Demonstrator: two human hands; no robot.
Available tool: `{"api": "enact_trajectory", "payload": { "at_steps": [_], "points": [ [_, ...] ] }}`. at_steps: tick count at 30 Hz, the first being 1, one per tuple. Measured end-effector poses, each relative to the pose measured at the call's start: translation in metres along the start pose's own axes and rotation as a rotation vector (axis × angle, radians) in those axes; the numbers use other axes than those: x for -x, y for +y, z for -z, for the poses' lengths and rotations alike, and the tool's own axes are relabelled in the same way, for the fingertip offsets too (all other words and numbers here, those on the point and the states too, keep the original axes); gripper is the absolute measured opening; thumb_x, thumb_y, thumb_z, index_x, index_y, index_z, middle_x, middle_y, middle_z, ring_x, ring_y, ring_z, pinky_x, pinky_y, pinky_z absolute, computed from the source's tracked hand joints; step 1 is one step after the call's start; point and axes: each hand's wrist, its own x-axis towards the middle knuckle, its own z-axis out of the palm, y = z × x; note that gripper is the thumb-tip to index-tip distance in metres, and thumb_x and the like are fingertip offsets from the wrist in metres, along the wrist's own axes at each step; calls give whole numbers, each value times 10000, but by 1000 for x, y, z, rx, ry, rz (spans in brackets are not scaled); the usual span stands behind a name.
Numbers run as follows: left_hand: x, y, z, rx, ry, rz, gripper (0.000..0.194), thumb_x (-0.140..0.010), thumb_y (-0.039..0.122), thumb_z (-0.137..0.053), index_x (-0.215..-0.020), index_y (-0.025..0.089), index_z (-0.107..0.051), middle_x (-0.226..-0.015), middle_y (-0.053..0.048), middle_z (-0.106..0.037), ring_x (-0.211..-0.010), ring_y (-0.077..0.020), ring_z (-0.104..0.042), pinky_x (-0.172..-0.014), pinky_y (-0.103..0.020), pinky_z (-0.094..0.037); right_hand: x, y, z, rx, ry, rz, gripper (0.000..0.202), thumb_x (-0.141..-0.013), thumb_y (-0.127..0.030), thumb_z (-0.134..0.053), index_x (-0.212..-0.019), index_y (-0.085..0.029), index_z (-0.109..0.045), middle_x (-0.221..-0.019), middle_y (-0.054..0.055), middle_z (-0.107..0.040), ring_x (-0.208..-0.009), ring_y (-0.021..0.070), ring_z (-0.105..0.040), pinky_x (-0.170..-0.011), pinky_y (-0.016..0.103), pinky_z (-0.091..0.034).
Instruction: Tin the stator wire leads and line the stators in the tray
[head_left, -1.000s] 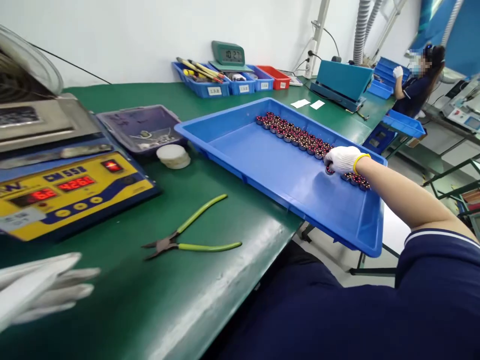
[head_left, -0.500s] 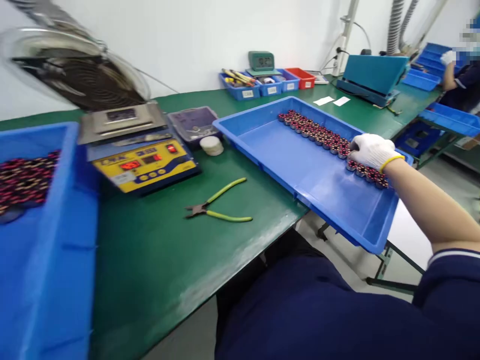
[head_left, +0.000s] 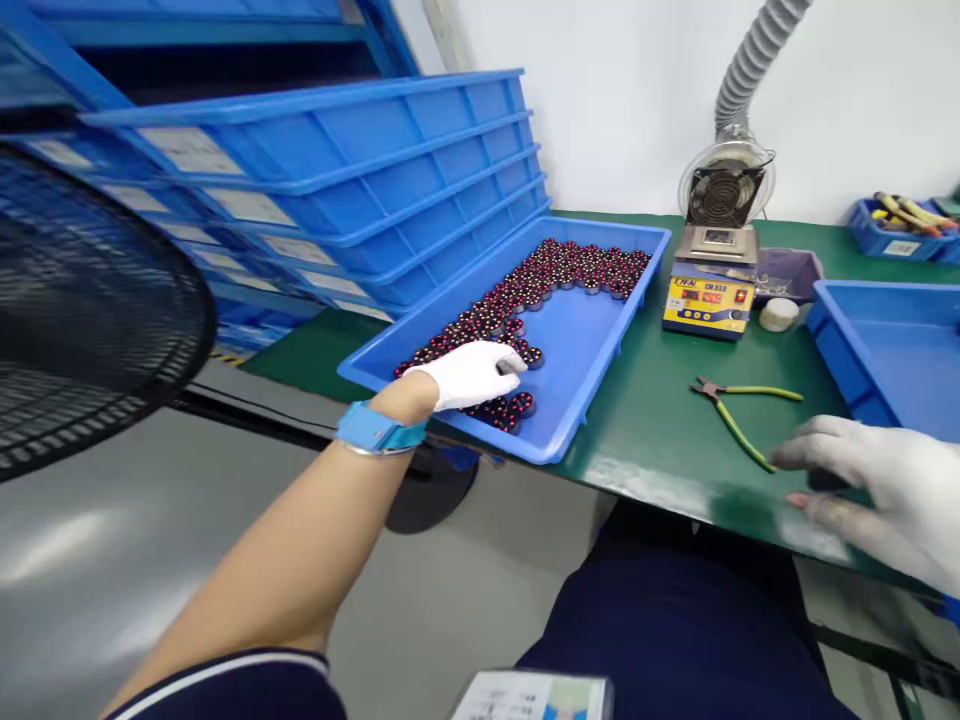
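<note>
Bench seen from the wearer's position. The left hand (head_left: 469, 377), in a white glove, reaches over the front part of the filled tray (head_left: 577, 405), its fingers half curled towards the thumb; whether a part lies in its grasp cannot be told. The round parts (head_left: 487, 320), dark with red and gold-coloured spots, cover the tray's back end and run along its left side to the front-left corner, a few lying beside and below the hand; the tray's floor is bare towards the right side. The right hand (head_left: 885, 490), also gloved and somewhat blurred, is above the bench's (head_left: 652, 400) front edge, fingers and thumb partly spread; a dark patch shows between them, but whether it is a held object cannot be told. Near its fingertips lie the pliers (head_left: 716, 390), green handles splayed. Farther back stand the yellow-fronted unit (head_left: 705, 305), a round fan (head_left: 722, 193) above it, and, to its right, the white discs (head_left: 779, 314) and a purple-grey bin (head_left: 799, 268). A second blue tray (head_left: 919, 345) occupies the right; stacked trays (head_left: 352, 170) adjoin the filled tray's left side.
</note>
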Motion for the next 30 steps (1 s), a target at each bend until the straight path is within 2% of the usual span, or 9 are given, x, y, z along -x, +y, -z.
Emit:
{"api": "enact_trajectory", "payload": {
  "at_steps": [3, 7, 11, 16, 19, 23, 26, 28, 30],
  "points": [
    [7, 6, -3, -48, -30, -34, 509, -695, 533, -595, -1063, 195, -691, -1011, -60, -732, -873, -222, -683, -789, -276, -510, -42, -36, 3, -39, -152, 166, 212, -891, -363, -559, -1089, -323, -621, -1035, -13, -660, -800, 173, -678, -583, 262, -464],
    [1, 18, -9, -111, -32, -26, 419, -636, 508, -650, -920, 202, -684, -872, -77, -715, -746, -263, -658, -658, -327, -470, -90, -59, -7, -106, -251, 319, 195, -877, -335, -577, -1055, -284, -638, -1000, 14, -656, -792, 177, -664, -617, 266, -448],
    [-16, 30, -8, -121, 0, -3, 401, -669, 526, -629, -912, 208, -647, -908, -87, -703, -776, -273, -652, -651, -328, -448, -116, -57, -31, -149, -290, 346, 226, -899, -308, -544, -1096, -266, -646, -1021, 32, -656, -816, 186, -663, -628, 275, -439],
    [-28, 32, -7, -90, -14, 34, 370, -760, 565, -556, -826, 205, -609, -764, -57, -683, -680, -236, -635, -621, -316, -443, -119, -43, -47, -179, -372, 380, 222, -905, -289, -514, -1080, -271, -651, -988, 13, -658, -797, 215, -669, -574, 303, -419],
    [-30, 23, -3, 145, 38, 105, 400, -746, 600, -600, -771, 202, -567, -740, -37, -670, -653, -200, -617, -602, -294, -451, -122, -37, -42, -231, -309, 353, 224, -901, -310, -527, -1089, -278, -645, -1009, 6, -663, -801, 214, -668, -596, 312, -436],
    [-25, 34, 15, 883, 111, 105, 436, -729, 596, -672, -771, 184, -534, -714, -19, -646, -602, -153, -597, -585, -274, -490, -136, -34, -27, -385, -117, 137, 281, -852, -314, -599, -1131, -312, -631, -1073, -21, -668, -830, 187, -671, -607, 290, -460],
    [-27, 72, 27, 1294, 97, -42, 421, -733, 555, -713, -834, 172, -570, -737, -33, -656, -682, -184, -650, -644, -304, -547, -151, -36, -19, -515, 73, -81, 450, -787, -350, -679, -1227, -326, -586, -1117, -20, -663, -835, 182, -675, -640, 294, -498],
    [-35, 104, 29, 1428, 22, -139, 373, -766, 497, -710, -908, 170, -600, -763, -41, -661, -714, -206, -662, -625, -320, -562, -160, -37, -18, -562, 212, -113, 627, -704, -398, -755, -1288, -289, -551, -1202, 11, -632, -940, 221, -666, -743, 338, -532],
    [-46, 133, 26, 1460, -25, -202, 306, -797, 454, -689, -909, 179, -615, -774, -33, -654, -698, -194, -647, -592, -317, -565, -165, -33, -20, -585, 325, -76, 681, -665, -426, -785, -1282, -245, -560, -1291, 39, -583, -1087, 248, -617, -866, 358, -525]
  ]
}}
